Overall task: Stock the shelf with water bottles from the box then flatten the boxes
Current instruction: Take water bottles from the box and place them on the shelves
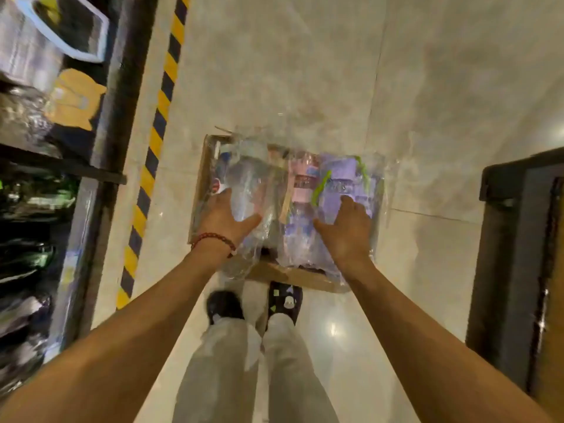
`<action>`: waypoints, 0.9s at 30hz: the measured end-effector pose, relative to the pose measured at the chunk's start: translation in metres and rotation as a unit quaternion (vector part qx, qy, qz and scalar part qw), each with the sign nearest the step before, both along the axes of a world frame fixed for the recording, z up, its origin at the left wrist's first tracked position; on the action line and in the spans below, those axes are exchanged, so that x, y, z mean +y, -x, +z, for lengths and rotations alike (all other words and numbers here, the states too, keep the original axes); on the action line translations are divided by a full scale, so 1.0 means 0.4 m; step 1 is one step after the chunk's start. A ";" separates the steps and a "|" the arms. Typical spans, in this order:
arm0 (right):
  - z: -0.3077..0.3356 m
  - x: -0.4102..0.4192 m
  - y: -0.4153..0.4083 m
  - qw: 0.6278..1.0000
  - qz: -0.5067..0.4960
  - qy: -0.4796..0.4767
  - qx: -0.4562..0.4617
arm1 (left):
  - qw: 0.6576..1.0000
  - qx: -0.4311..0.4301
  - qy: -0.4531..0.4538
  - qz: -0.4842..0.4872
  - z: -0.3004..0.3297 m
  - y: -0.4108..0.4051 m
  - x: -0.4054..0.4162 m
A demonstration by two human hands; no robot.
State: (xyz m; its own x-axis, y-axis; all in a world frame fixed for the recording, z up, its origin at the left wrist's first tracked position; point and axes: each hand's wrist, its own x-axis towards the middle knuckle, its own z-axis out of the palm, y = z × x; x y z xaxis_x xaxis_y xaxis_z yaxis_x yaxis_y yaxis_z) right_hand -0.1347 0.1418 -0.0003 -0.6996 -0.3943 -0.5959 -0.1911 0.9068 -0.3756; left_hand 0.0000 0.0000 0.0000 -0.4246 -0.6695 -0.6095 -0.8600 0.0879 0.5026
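Pale glossy floor tiles [305,71] fill most of our view, with one yellow-and-black hazard stripe [158,123] running along the dark shelf [116,123] on our left and one dark cabinet [518,270] standing on our right. We see one cardboard box [293,277] lying on the floor just ahead of our two shoes [254,303], open at the top and packed with plastic-wrapped water bottles. We can make out three of them, though blur and wrapping may hide more: one clear bottle [247,184] on the left, one pink bottle [303,181] in the middle and one purple bottle [338,181] with green straps on the right. Our left hand [224,219], with one red bead bracelet [213,238] at the wrist, curls around the wrapped clear bottle, thumb spread across its front. Our right hand [346,227] presses on the purple bottle's wrapping with thumb spread; we cannot tell whether its fingers close on it. Wrapped goods crowd the shelf, too blurred to count.
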 end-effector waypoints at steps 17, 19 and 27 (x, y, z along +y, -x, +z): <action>-0.205 -0.038 -0.018 0.974 -0.193 -0.086 0.078 | 0.995 -0.076 0.058 0.015 -0.192 0.017 -0.041; -0.184 -0.033 -0.008 0.975 -0.203 -0.063 0.057 | 0.998 -0.038 0.013 0.051 -0.170 0.011 -0.048; 0.027 -0.056 -0.056 0.970 -0.222 0.095 0.027 | 0.986 0.072 -0.081 0.128 0.014 -0.037 -0.068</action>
